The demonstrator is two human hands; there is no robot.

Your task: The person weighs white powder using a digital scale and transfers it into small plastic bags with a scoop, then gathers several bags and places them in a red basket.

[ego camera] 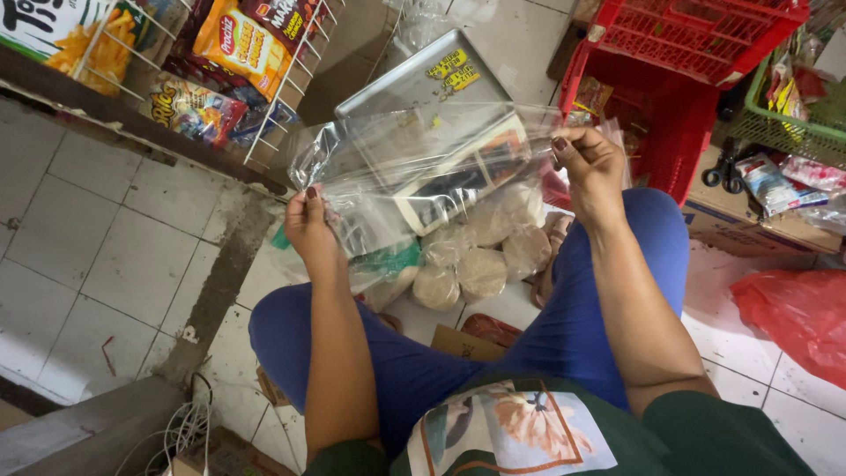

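1. Head view, the hands: the left hand (310, 222) pinches the left edge of a clear plastic bag (414, 167), fingers and thumb closed on the film. The right hand (589, 163) grips the bag's right edge in the same way, thumb pressed against the fingers over the plastic. The two hands are well apart, and the bag is stretched between them in the air above the person's knees.
2. Head view, under the bag: a weighing scale with a metal tray (423, 84) stands on the tiled floor (106, 256), seen partly through the film. Near it, between the knees, lie several small tied bags of pale powder (480, 269).
3. Head view, surroundings: a wire rack of snack packets (238, 53) hangs at the upper left. Red plastic baskets (687, 62) are stacked at the upper right, with a green basket (784, 123) beside them. A red plastic bag (793, 313) lies on the floor at the right.
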